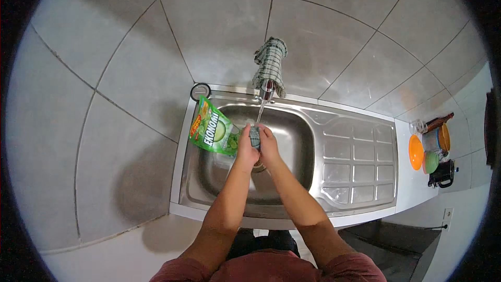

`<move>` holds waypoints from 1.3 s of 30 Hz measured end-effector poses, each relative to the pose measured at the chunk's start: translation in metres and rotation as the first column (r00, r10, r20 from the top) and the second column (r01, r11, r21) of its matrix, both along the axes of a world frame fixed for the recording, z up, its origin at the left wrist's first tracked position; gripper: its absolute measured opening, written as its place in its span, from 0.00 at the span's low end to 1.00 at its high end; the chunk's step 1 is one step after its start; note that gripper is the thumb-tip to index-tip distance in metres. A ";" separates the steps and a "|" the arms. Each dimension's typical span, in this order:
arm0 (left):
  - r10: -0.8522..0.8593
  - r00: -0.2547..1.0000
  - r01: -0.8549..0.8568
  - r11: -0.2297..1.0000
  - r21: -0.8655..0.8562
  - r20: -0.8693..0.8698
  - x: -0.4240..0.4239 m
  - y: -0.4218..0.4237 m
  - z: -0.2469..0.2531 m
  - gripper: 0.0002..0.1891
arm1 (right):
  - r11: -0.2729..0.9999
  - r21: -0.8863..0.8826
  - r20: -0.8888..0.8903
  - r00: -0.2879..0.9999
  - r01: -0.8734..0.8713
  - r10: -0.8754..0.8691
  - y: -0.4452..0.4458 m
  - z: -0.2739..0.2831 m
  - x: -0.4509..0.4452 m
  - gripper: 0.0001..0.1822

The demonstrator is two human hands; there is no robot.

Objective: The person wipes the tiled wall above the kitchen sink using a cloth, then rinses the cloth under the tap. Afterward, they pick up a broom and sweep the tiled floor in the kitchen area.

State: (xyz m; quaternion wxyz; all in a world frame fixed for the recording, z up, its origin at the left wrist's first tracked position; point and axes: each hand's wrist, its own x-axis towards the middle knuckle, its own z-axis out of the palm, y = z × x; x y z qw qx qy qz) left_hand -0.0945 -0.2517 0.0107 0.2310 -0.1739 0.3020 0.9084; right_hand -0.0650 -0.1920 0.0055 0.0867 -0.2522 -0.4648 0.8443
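Observation:
Both my hands meet over the steel sink basin (291, 152), closed around a small dark green checked cloth (254, 137). My left hand (245, 149) grips its left side and my right hand (269, 145) its right side. Water (261, 111) runs from the chrome faucet (267, 91) down onto the cloth and fingers. A larger checked cloth (270, 64) is draped over the upper part of the faucet. Left of my left hand, a green Ekonomi dish soap pouch (213, 129) leans over the basin's left rim. My hands partly hide the drain (258, 167).
A ribbed steel drainboard (357, 160) extends to the right of the basin. Farther right on the white counter (406, 180) stand an orange plate (416, 152), a green bowl (431, 162), a glass (418, 126) and a black jug (441, 174). A round dark-rimmed object (200, 91) sits at the back left corner.

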 end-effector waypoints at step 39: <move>0.343 0.931 -0.262 0.863 -0.432 0.121 0.079 -0.060 -0.029 0.20 | 0.022 0.914 0.300 0.710 -0.406 0.638 -0.049 -0.043 0.009 0.19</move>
